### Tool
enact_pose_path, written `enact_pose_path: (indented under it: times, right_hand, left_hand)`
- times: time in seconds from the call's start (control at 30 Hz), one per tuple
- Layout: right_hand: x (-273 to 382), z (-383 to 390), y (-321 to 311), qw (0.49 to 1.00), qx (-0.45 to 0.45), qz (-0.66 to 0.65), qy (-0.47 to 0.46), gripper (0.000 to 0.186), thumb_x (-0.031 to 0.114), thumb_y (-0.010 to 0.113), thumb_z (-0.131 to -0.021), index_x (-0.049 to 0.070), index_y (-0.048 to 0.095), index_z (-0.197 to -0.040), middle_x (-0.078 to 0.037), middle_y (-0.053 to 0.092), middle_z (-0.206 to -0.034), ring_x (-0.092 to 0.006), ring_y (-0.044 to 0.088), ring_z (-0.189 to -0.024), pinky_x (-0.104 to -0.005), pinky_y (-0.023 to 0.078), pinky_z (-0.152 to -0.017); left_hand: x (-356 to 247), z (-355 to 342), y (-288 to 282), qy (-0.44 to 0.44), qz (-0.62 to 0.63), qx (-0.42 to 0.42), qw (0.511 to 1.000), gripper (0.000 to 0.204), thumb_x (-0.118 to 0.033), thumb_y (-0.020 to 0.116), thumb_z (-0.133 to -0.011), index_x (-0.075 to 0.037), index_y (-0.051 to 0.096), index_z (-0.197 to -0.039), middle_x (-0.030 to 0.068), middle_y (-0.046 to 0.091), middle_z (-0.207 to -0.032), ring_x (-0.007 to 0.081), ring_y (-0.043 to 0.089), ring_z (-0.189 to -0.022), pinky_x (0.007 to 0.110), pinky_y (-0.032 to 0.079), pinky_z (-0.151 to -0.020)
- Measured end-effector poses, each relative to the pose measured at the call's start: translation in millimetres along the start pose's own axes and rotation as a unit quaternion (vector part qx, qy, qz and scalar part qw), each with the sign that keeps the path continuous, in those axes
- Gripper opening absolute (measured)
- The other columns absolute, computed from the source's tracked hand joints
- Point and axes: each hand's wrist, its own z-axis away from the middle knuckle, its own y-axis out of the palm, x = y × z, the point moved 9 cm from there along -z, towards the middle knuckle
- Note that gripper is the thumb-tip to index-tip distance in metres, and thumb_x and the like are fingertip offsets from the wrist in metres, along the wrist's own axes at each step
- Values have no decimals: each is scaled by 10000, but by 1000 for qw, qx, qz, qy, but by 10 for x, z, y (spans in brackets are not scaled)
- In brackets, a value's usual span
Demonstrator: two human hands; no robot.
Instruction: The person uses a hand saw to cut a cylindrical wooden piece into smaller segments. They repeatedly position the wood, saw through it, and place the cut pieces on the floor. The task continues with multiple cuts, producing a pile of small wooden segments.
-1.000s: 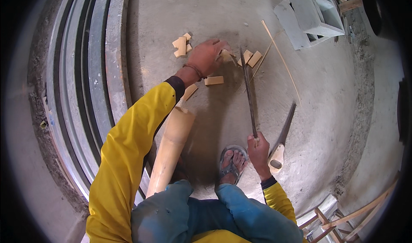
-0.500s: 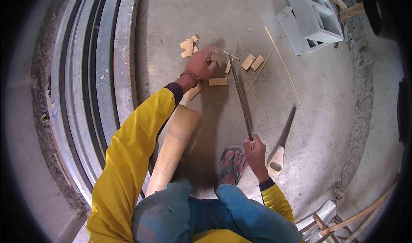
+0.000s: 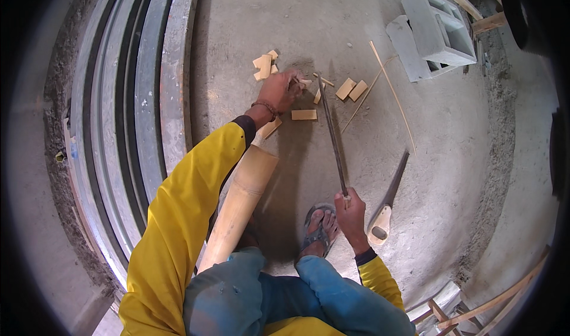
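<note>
Your right hand (image 3: 352, 213) grips a long dark blade (image 3: 333, 134), its tip near your left hand (image 3: 281, 91), whose fingers curl, their hold indeterminable. Pale blocks (image 3: 304, 115) lie about the left hand, a bamboo pole (image 3: 240, 199) behind it, a handsaw (image 3: 389, 195) right of your right hand.

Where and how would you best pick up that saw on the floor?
Probably by the pale handle, from above and the near side: the saw lies flat, handle end nearest, with an opening to grip through, while the dark blade points away.
</note>
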Motion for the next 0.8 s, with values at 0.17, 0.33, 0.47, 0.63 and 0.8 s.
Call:
enact_pose_path:
  times: [0.17,0.33,0.47,0.63,0.8]
  right_hand:
    - [150,-81,25,1000,4,-4,-19,257,244,640,-974,-2,649,-1048,-219,677,-758,-421,715,-735,-470,532,-654]
    - [192,-138,31,999,10,28,-28,253,246,642,-973,3,642,-1039,-213,665,-719,-420,712,-721,-480,528,-644]
    - [223,-154,29,999,19,35,-14,245,245,645,-972,9,642,-1037,-209,653,-686,-421,706,-692,-479,520,-625]
    - [311,-133,-23,999,-10,4,-37,246,252,639,-976,12,640,-1031,-211,653,-689,-427,696,-676,-492,513,-620]
    - [310,-192,2,996,-23,30,-80,233,243,630,-982,12,635,-1013,-214,662,-712,-449,693,-715,-515,515,-646]
  left_hand:
    - [33,71,-42,-24,-21,-24,999,135,-178,665,-946,-61,677,-1014,115,770,-858,345,748,-865,428,579,-771]
    - [16,92,-55,-9,-5,-31,999,125,-155,637,-939,-64,664,-1020,123,768,-859,366,746,-858,451,584,-767]
    - [40,80,-42,-1,-10,-29,1000,130,-157,631,-939,-63,654,-1027,135,765,-857,375,744,-857,457,584,-768]
    - [34,82,-36,-5,-29,-22,999,139,-169,630,-938,-61,650,-1022,147,759,-850,385,737,-837,470,580,-753]
    - [9,79,-33,21,-20,-23,999,145,-179,626,-942,-62,653,-1024,155,756,-851,391,730,-821,478,575,-741]
